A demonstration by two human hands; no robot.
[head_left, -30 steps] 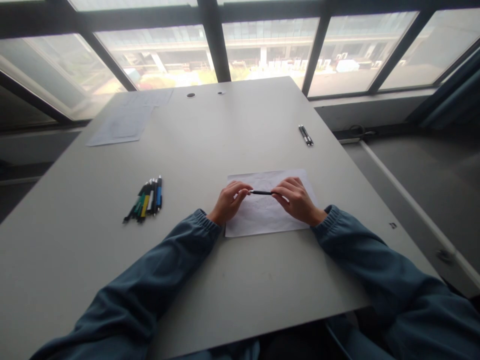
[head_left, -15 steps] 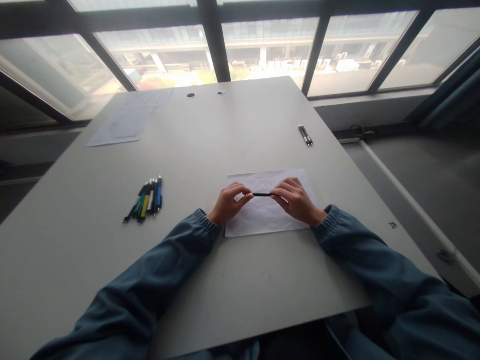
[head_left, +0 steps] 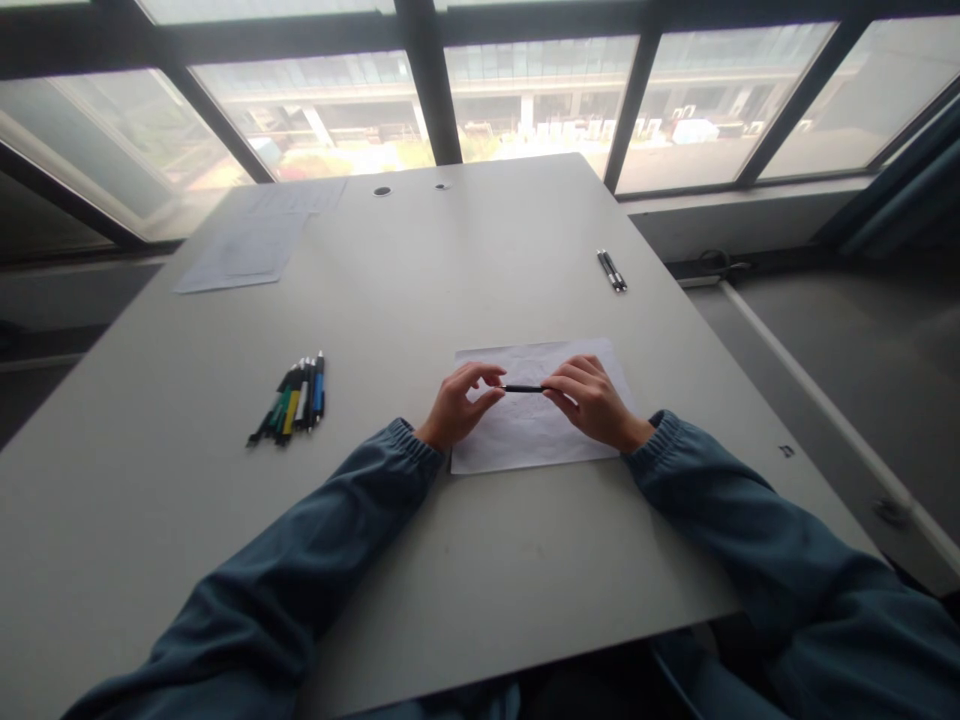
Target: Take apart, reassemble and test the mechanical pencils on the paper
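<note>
A slim black pen (head_left: 523, 388) is held level above a white sheet of paper (head_left: 540, 440). My right hand (head_left: 592, 400) pinches its right end between thumb and fingers. At the pen's left end is my left hand (head_left: 459, 402), its thumb and forefinger parted around the tip; whether they touch it is too small to tell. Faint marks show on the paper, partly covered by both hands.
To the left lies a bunch of several pens (head_left: 292, 400), with green, yellow, white and blue barrels. Black-and-silver pens (head_left: 611, 271) rest near the table's right edge. Papers (head_left: 247, 245) lie at the far left of the white table (head_left: 450, 280), before the windows.
My left thumb and forefinger, pinched on the pen's left end before, have spread apart. The right hand keeps its grip and the pen has barely moved.
</note>
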